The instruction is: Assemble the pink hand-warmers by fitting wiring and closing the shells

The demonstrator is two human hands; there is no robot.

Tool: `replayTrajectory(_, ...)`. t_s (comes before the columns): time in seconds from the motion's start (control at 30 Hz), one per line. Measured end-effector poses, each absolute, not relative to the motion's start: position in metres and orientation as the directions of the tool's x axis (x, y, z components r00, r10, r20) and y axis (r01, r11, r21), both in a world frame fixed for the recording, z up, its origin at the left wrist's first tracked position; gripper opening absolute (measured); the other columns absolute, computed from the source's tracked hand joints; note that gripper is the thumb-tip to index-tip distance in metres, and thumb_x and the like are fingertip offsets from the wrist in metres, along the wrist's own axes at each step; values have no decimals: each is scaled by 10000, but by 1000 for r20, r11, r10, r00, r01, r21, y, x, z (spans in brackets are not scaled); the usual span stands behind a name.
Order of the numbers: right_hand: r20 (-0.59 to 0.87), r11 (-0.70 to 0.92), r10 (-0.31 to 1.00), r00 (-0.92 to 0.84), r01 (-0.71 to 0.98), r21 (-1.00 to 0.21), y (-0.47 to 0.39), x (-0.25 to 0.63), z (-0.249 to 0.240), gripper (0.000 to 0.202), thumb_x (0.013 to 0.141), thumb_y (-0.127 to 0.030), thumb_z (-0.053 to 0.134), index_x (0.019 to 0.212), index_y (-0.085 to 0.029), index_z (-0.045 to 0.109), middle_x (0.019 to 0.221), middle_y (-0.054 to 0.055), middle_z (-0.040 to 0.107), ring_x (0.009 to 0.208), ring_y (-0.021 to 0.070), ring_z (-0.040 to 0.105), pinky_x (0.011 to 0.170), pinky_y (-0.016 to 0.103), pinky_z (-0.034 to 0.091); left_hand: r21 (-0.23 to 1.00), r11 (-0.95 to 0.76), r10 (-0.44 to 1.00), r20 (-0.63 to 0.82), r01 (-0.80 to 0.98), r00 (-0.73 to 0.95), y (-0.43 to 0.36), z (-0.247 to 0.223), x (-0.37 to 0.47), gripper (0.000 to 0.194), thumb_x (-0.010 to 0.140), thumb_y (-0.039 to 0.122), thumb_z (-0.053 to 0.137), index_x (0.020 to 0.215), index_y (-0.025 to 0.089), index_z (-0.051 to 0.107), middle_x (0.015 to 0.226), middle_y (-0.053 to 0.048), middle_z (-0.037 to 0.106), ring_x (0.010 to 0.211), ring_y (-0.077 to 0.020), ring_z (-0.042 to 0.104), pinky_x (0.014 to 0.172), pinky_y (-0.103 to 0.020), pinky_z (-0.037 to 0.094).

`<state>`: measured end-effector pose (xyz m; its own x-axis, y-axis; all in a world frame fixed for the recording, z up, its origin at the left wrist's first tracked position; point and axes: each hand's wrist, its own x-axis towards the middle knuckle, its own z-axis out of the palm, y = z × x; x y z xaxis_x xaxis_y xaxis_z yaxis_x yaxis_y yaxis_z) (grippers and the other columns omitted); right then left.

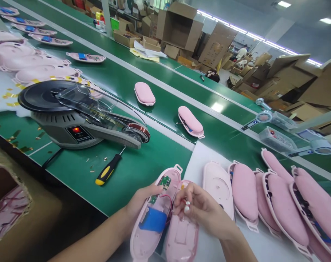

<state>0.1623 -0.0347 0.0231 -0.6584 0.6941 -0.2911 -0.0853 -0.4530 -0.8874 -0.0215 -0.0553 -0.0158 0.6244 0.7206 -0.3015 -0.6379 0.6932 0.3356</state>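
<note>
A pink oval casing lies opened in two halves before me. Its left half (143,240) holds a green circuit board (165,182) and a blue battery pack (153,219). My left hand (143,198) grips this half by its outer edge, thumb over the rim near the board. Beside it is the paler inner half (181,236), joined by thin red wires. Above that half, my right hand (199,207) pinches a small white connector (186,206) between thumb and fingers.
A tape dispenser (80,123) with a lit red switch stands at left, near a yellow-black screwdriver (109,169). Several pink casings (244,193) rest on white sheeting at right. Two more casings (145,93) sit on the green belt. A cardboard box (15,203) is at lower left.
</note>
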Motion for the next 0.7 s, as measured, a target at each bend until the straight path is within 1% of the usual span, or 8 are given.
replayTrajectory(0.1,-327,-439,765,-555,-78,-895,-33,159,21,331,733,-322,802,785,-205,497,757,-52,599,605,88,640,556,206,496,314,685,728,-336,-657,598,-57,-18,-23,352,645,398,685,834,101,675,649,-72,664,569,-169,587,560,-268,444)
replayTrajectory(0.2,-367,-439,793,-486,-39,-898,-32,155,21,252,723,-290,806,801,-202,582,691,-81,545,444,38,550,406,156,428,306,679,731,-362,-667,578,-57,-15,-25,334,661,359,693,902,129,674,655,-50,680,536,-155,591,557,-266,459)
replayTrajectory(0.27,-377,-441,792,-481,-22,-897,-31,154,23,220,723,-290,804,763,-191,612,698,-66,566,443,38,549,401,157,430,311,674,736,-359,-670,573,-57,-13,-25,313,640,352,713,857,129,683,639,-51,682,555,-164,607,561,-266,468)
replayTrajectory(0.33,-365,-438,779,-510,-26,-898,-31,156,24,226,722,-318,804,737,-185,622,717,-36,616,514,67,603,470,177,476,318,669,741,-351,-672,572,-57,-12,-25,288,624,358,722,784,120,690,616,-58,679,580,-174,617,584,-275,478)
replayTrajectory(0.47,-334,-436,722,-606,-24,-900,-30,163,23,258,732,-388,791,833,-175,686,851,56,704,753,146,690,650,240,534,336,683,730,-359,-649,582,-59,-17,-25,328,628,403,715,736,94,701,619,-72,685,526,-156,591,564,-273,461)
replayTrajectory(0.53,-333,-438,712,-618,-20,-899,-30,164,22,284,753,-427,765,840,-169,684,882,72,712,772,155,701,677,258,543,345,688,725,-357,-638,589,-59,-19,-25,355,631,418,707,742,80,703,637,-83,689,532,-157,592,556,-268,450)
replayTrajectory(0.6,-345,-446,719,-603,-19,-895,-30,162,20,321,759,-469,745,819,-172,642,825,58,713,685,149,705,588,242,541,353,683,731,-335,-640,595,-58,-17,-25,368,625,427,705,729,75,702,631,-89,685,564,-168,602,575,-270,454)
replayTrajectory(0.7,-385,-468,733,-561,-5,-884,-30,158,19,370,745,-495,745,834,-187,560,714,11,696,497,116,660,407,177,460,365,657,753,-299,-660,586,-55,-8,-23,340,609,414,723,706,89,700,625,-81,687,609,-174,620,615,-266,466)
